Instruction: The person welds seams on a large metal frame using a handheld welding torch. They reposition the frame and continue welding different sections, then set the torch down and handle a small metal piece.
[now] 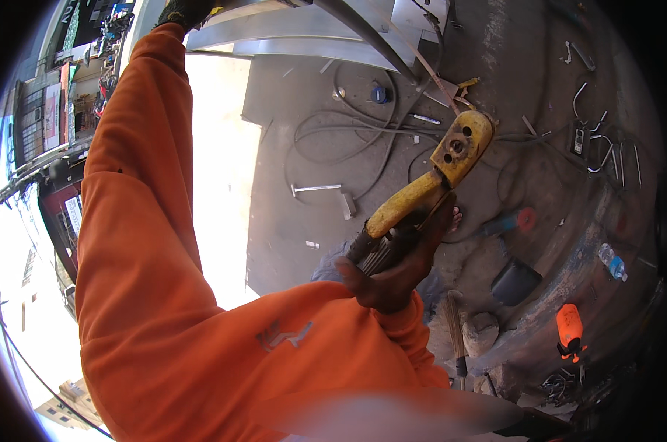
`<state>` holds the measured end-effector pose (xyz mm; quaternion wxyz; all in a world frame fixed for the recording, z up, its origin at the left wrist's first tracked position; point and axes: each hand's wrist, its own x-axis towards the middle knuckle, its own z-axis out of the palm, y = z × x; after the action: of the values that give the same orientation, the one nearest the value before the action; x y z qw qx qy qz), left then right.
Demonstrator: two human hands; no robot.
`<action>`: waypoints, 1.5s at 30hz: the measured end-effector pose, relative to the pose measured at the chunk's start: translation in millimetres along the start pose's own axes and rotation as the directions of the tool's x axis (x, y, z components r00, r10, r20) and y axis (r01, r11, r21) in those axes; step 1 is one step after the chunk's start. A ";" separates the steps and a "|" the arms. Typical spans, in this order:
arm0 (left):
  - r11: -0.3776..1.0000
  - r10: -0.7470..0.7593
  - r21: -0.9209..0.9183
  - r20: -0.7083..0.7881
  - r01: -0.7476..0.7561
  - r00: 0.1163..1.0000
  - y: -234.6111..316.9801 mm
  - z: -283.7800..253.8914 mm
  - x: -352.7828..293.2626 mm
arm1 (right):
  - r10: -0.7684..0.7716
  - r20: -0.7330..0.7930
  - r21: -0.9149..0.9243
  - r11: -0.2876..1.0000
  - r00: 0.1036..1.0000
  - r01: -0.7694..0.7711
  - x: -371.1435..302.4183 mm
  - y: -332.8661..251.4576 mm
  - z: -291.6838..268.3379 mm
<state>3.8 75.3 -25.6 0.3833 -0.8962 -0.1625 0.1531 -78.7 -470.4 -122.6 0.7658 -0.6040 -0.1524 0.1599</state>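
My right hand [392,283] is wrapped round the dark ribbed grip of a worn yellow welding electrode holder [414,195], in front of my chest. From the holder's head a thin welding rod [424,60] runs up and to the left. At the top left my left arm, in an orange sleeve, reaches far out. My left hand [186,13] wears a dark glove with yellow on it and is beside a silver metal frame [274,37]. The upper edge cuts this hand off, so its fingers are hidden. A dark curved tube [367,37] crosses the frame.
Cable loops [326,129] lie on the grey floor near a hammer [315,188] and a blue object [380,94]. To the right are bent metal rods [606,155], a tool with a red disc [525,219], a black stool-like block [515,281], a water bottle [612,261] and an orange container [569,328].
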 end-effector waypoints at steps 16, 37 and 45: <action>0.796 -0.230 -0.531 0.177 0.290 0.957 42.7 -79.5 -22.2 | -0.013 0.009 0.176 0.984 1.000 0.011 -20.4 23.0 40.0; 0.988 0.049 -0.143 -0.097 -0.062 0.994 13.3 -24.6 -4.5 | -0.059 -0.010 0.096 0.994 0.998 0.060 -12.3 27.6 42.2; 0.983 -0.007 -0.185 -0.069 -0.006 0.998 13.5 -19.1 -4.3 | -0.020 0.036 0.112 0.994 0.999 0.016 -12.1 28.1 41.0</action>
<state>9.9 52.5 -22.3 0.3036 -0.9328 -0.1630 0.1059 -108.8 -433.5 -141.3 0.7967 -0.5560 -0.1628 0.1722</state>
